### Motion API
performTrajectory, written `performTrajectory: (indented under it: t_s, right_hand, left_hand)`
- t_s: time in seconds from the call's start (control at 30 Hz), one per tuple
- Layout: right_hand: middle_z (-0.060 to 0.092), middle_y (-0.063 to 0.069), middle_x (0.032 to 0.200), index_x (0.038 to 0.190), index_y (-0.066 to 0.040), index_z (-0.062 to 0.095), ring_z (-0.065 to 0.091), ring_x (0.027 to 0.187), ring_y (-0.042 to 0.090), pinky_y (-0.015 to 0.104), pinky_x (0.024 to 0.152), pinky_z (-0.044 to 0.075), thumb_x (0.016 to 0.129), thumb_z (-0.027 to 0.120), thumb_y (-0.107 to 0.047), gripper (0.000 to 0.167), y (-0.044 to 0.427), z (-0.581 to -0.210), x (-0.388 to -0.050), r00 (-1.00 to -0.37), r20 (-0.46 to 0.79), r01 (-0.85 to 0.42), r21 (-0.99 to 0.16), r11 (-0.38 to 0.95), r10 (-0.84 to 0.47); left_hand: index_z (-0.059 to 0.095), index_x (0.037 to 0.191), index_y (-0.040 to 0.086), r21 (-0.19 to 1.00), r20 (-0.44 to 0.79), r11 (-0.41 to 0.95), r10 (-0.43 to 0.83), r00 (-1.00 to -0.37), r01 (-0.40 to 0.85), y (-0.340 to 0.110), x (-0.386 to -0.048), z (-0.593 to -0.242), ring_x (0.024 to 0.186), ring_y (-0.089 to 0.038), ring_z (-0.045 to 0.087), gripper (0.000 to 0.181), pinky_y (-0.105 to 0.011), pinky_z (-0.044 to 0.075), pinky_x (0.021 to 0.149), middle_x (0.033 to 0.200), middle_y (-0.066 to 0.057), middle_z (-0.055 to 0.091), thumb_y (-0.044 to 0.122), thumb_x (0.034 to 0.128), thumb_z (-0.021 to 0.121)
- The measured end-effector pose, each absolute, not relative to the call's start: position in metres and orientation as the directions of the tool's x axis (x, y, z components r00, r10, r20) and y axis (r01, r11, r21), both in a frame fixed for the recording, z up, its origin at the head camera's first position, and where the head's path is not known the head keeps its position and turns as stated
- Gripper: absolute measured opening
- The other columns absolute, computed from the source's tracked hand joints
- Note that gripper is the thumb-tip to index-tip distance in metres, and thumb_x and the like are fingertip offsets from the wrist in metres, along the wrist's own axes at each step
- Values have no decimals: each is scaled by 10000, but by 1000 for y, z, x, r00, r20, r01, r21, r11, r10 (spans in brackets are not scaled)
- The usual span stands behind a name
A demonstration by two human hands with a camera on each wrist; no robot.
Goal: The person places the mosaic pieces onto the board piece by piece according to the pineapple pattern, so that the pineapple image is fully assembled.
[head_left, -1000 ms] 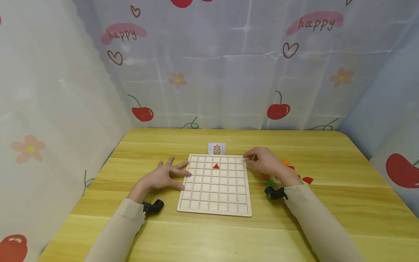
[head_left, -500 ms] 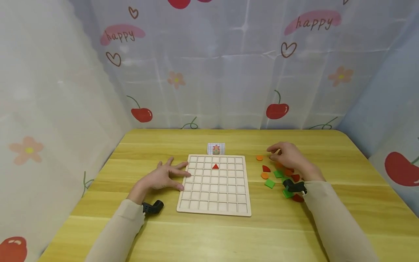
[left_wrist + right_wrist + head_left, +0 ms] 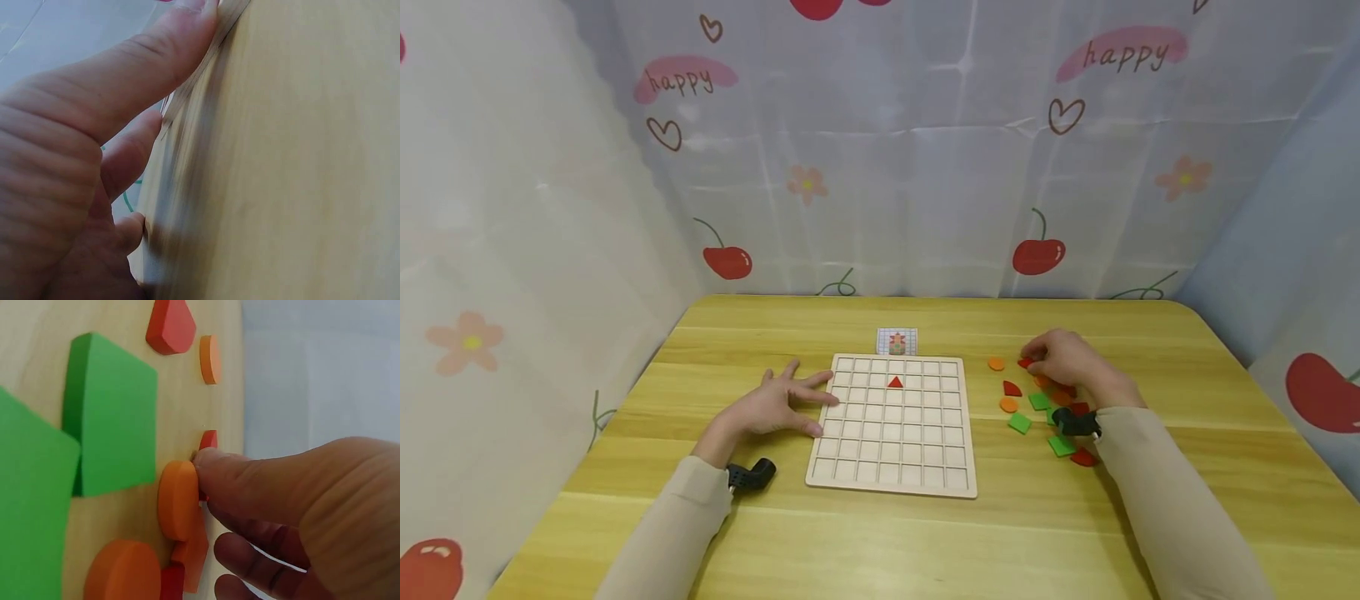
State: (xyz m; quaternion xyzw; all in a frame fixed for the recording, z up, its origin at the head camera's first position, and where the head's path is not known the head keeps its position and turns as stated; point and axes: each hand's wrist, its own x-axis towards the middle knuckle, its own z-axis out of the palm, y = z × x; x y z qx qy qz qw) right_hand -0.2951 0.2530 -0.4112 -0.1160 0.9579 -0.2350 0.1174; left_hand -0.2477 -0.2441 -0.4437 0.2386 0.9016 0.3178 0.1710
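Observation:
A pale wooden grid board [image 3: 891, 425] lies on the table with one red triangle [image 3: 895, 382] in an upper cell. My left hand [image 3: 767, 404] rests at its left edge, fingers spread, fingertips touching the rim; in the left wrist view the thumb [image 3: 156, 59] lies along that edge. Right of the board, my right hand [image 3: 1071, 362] pinches a small red tile [image 3: 1025, 363] between thumb and forefinger. The thumb partly covers this red tile [image 3: 209, 439] in the right wrist view, so its full shape is hidden. An orange round tile [image 3: 178, 500] lies just beside the thumb.
Loose tiles lie around and under the right hand: green squares [image 3: 1019, 423], orange rounds [image 3: 1008, 404] and red quarter-circles [image 3: 1012, 389]. A small printed picture card [image 3: 897, 341] sits behind the board. A patterned curtain [image 3: 880, 208] hangs past the table's far edge.
My right hand has moved right from the board's upper right corner to the loose tiles, and its fingertips have come down on a red tile. The left hand stays in place.

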Motion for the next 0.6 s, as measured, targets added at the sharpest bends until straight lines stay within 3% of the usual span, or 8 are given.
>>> performTrajectory:
  t_s: [0.6]
  right_hand:
    - [705,200,1116,1210,54,696,598,913,281,470,886,557,996,648,-87,262,240,-414,-295,-943,-121,-245,-385,890,-312]
  left_hand:
    - [696,1329,388,659,-162,684,534,-830,312,-245,-248,-445,1591,-414,-145,546,-723,-206,1175,1659,121,340,463,809,843]
